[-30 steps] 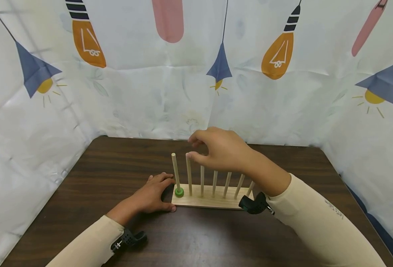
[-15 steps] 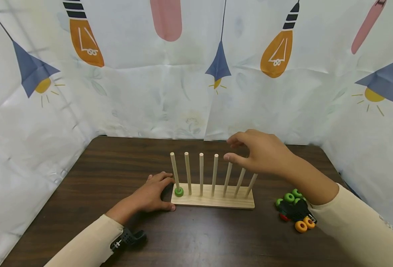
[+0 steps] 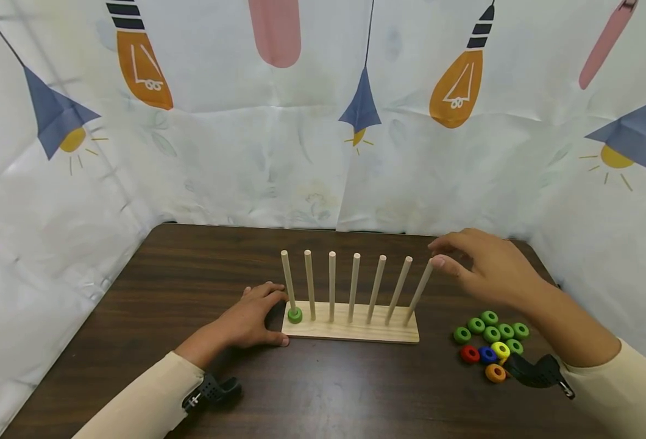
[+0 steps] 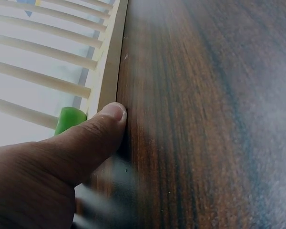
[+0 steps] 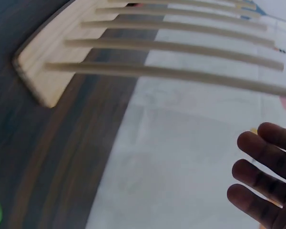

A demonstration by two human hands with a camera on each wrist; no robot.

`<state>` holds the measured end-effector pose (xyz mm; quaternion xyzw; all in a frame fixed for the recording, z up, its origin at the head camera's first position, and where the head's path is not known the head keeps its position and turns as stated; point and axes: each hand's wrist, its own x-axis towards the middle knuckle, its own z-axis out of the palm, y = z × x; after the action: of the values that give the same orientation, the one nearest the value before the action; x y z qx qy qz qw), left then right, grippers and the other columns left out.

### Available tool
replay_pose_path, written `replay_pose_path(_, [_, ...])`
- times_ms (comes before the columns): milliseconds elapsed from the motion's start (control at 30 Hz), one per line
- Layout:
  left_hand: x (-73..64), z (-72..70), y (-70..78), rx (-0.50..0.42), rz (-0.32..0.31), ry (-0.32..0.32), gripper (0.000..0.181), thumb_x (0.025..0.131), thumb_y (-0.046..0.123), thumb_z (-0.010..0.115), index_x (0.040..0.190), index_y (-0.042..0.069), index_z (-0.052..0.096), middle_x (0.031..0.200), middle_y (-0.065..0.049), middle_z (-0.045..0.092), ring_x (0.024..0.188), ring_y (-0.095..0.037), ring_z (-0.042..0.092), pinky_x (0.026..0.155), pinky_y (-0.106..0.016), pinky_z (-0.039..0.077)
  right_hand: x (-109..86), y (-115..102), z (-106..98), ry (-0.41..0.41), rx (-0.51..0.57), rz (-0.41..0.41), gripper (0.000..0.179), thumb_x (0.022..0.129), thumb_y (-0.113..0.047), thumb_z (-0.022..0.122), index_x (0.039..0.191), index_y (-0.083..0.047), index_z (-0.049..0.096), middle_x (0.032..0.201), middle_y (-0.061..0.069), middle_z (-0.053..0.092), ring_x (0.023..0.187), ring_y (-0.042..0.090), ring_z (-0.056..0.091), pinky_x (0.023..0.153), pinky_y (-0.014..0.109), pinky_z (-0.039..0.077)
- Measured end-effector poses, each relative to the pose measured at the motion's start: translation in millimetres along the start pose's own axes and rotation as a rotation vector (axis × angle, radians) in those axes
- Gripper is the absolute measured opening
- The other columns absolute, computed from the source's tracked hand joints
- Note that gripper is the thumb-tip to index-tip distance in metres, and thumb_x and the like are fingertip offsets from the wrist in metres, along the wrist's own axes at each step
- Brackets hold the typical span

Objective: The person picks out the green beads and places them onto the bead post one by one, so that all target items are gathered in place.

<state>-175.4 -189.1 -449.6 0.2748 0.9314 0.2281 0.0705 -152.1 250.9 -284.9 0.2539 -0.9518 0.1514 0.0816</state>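
Note:
A wooden peg rack (image 3: 350,329) stands on the table with several upright pegs on a flat pale base. On its leftmost peg a green ring (image 3: 294,315) sits down at the base. My left hand (image 3: 254,317) holds the rack's left end, thumb along the front edge and fingers toward the back. In the left wrist view that thumb (image 4: 97,131) lies against the base edge close to the green ring (image 4: 69,118). Over the rack's right end, my right hand (image 3: 484,265) is raised with loosely bent fingers (image 5: 257,200) and nothing between them.
Right of the rack lies a cluster of loose rings: several green rings (image 3: 491,334), a red ring (image 3: 469,354), a blue ring (image 3: 487,355), a yellow ring (image 3: 500,350) and an orange ring (image 3: 495,373). A printed curtain (image 3: 246,164) surrounds the dark wooden table (image 3: 202,256).
My right hand has moved right, from above the left pegs to past the rightmost one, uncovering the pegs and the loose rings. My left hand has stayed in place.

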Motion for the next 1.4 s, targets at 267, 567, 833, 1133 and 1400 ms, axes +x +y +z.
replay_pose_path(267, [0.6,-9.4,11.9,0.045,-0.039,-0.04,0.077,0.077,0.049,0.089,0.136,0.01,0.059,0.152,-0.02,0.043,0.146,-0.046,0.032,0.114,-0.072,0.018,-29.4,26.4,7.4,-0.001,0.034,0.069,0.028,0.109,-0.032,0.051,0.128,-0.024,0.069,0.123,-0.002,0.068,0.103,0.025,0.065,0.079,0.053,0.051])
replay_pose_path(567, [0.7,-10.2,12.7,0.048,-0.035,-0.034,0.076,0.077,0.05,0.089,0.135,0.011,0.059,0.152,-0.02,0.044,0.144,-0.044,0.037,0.113,-0.073,0.019,-50.4,44.0,22.5,-0.043,0.011,0.153,0.034,0.104,-0.041,0.059,0.127,-0.018,0.069,0.117,0.002,0.069,0.085,0.015,0.062,0.066,0.04,0.051])
replay_pose_path(833, [-0.9,-11.0,12.5,0.051,-0.034,-0.032,0.077,0.077,0.049,0.089,0.136,0.011,0.059,0.152,-0.02,0.044,0.144,-0.045,0.035,0.113,-0.074,0.019,-68.1,55.6,49.5,-0.036,0.068,0.149,0.037,0.097,-0.041,0.072,0.125,-0.016,0.07,0.12,0.003,0.066,0.096,0.02,0.062,0.076,0.046,0.054])
replay_pose_path(1133, [-1.0,-8.9,11.3,0.026,-0.025,-0.014,0.077,0.077,0.05,0.089,0.135,0.009,0.06,0.151,-0.021,0.045,0.143,-0.046,0.036,0.113,-0.074,0.018,-84.2,67.0,73.1,-0.068,0.128,0.14,0.034,0.091,-0.032,0.081,0.12,-0.017,0.072,0.116,0.0,0.065,0.109,0.029,0.063,0.086,0.057,0.055])
replay_pose_path(1400, [-3.7,-7.8,12.6,0.002,-0.019,-0.004,0.076,0.076,0.05,0.089,0.133,0.008,0.06,0.149,-0.022,0.045,0.144,-0.049,0.034,0.111,-0.076,0.019,-93.6,72.4,88.7,-0.131,0.16,0.155,0.031,0.089,-0.038,0.081,0.115,-0.022,0.075,0.115,-0.006,0.064,0.108,0.026,0.06,0.082,0.049,0.057])
